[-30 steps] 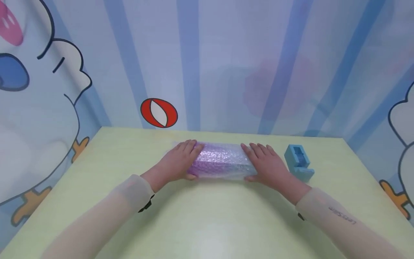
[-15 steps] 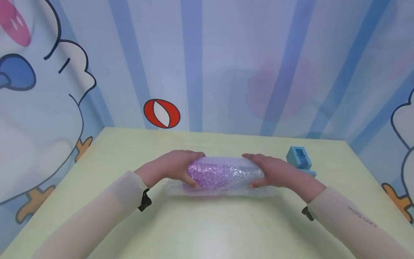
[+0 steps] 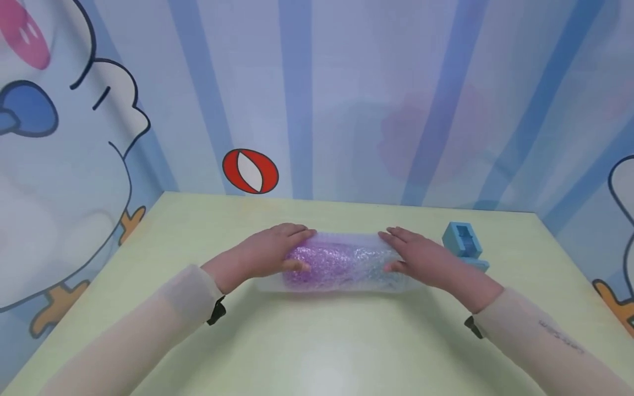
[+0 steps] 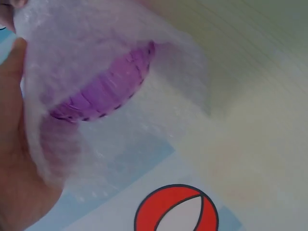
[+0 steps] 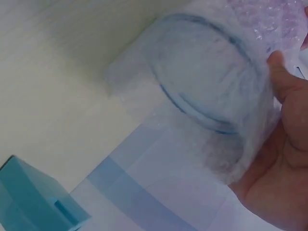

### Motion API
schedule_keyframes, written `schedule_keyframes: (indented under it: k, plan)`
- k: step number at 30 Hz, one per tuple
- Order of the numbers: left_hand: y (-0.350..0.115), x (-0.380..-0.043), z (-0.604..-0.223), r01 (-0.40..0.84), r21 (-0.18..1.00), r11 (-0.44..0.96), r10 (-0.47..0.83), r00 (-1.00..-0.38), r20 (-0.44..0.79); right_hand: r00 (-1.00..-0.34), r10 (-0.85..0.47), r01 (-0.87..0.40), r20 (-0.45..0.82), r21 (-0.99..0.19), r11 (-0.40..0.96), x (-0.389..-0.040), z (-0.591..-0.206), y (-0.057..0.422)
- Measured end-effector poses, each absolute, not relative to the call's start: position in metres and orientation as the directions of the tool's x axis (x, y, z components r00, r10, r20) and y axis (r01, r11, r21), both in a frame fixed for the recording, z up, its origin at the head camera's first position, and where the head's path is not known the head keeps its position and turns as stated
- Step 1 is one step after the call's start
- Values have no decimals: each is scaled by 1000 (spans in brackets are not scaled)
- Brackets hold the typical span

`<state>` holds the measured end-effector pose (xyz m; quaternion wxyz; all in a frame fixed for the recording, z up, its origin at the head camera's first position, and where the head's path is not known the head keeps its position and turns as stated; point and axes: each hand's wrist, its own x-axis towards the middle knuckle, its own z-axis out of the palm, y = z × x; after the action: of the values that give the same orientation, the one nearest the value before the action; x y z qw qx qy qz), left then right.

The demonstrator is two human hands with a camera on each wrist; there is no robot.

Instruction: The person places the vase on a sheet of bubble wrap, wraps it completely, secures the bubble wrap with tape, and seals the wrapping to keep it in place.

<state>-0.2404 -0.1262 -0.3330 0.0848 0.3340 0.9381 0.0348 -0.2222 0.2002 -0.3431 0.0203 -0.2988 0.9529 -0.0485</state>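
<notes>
A bubble-wrapped cylinder [image 3: 342, 267] lies crosswise on the table, purple toward its left and clear bluish toward its right. My left hand [image 3: 262, 250] grips the left part, thumb on the near side and fingers over the top. At the right part, my right hand [image 3: 426, 258] holds it the same way. Loose bubble wrap [image 4: 187, 77] sticks out past the purple end in the left wrist view. Through the wrap in the right wrist view shows a round bluish rim [image 5: 211, 125]. The wrapped thing's exact kind cannot be made out.
A light blue tape dispenser [image 3: 463, 242] stands to the right, just beyond my right hand. The pale yellow table [image 3: 317, 341] meets a striped wall [image 3: 346, 110] behind, printed with a red and white ball [image 3: 250, 171].
Both hands have rolled the wrapped cylinder toward me from farther back, and their thumbs have come up onto its near face. Over the last half second it has shifted slightly back.
</notes>
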Motion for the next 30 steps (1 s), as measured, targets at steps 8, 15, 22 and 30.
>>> schedule_keyframes:
  k: [8,15,22,30]
  plan:
    - [-111,-223,-342,592,34,805,593,-802,-72,-855,-519,-518,14,-93,850,-215,-350,193]
    - [-119,-224,-365,657,-33,753,655,-742,143,-812,-548,-567,203,-51,822,-211,-367,199]
    - [-123,-229,-368,679,-58,732,675,-712,193,-787,-560,-590,260,-46,806,-216,-375,203]
    - [-121,-229,-368,645,-84,760,649,-745,153,-774,-584,-599,246,15,800,-219,-379,205]
